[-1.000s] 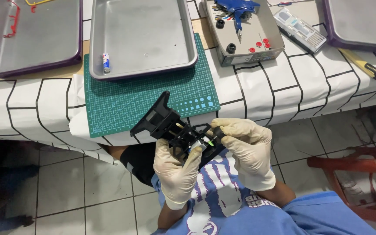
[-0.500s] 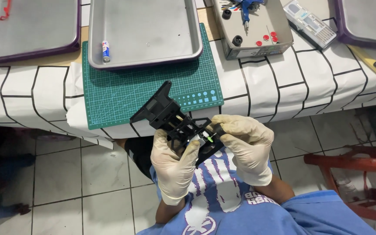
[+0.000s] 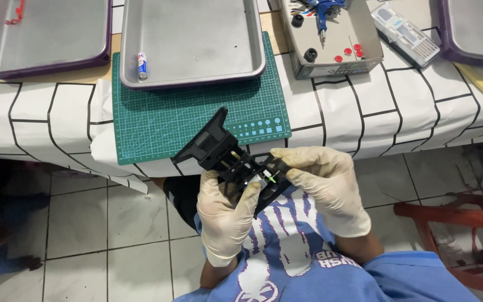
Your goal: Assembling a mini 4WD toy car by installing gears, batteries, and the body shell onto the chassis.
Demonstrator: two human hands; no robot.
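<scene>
- Head view: both gloved hands hold a black plastic frame part [image 3: 227, 156] in the lap, just below the table edge [image 3: 364, 134], off the green cutting mat [image 3: 197, 120].
- Left hand [image 3: 225, 215] is wrapped around the lower end of the part from beneath, fingers closed on it.
- Right hand [image 3: 322, 187] comes in from the side, fingertips pinched together on the part's right end, near a small green-tipped piece [image 3: 272, 180]; exact contact too small to tell.
- Step in hand, as a judgement: close fiddling with a small fitting inside the part, left hand steadying, right hand working.
- Next move likely calls for a firm left hold and fine fingertip control at that fitting.
- On the table: steel tray [image 3: 191, 42] with a small battery [image 3: 142, 65] beside it on the mat, a grey box [image 3: 331, 56] with a blue tool [image 3: 322, 11], purple-rimmed trays at both sides.
</scene>
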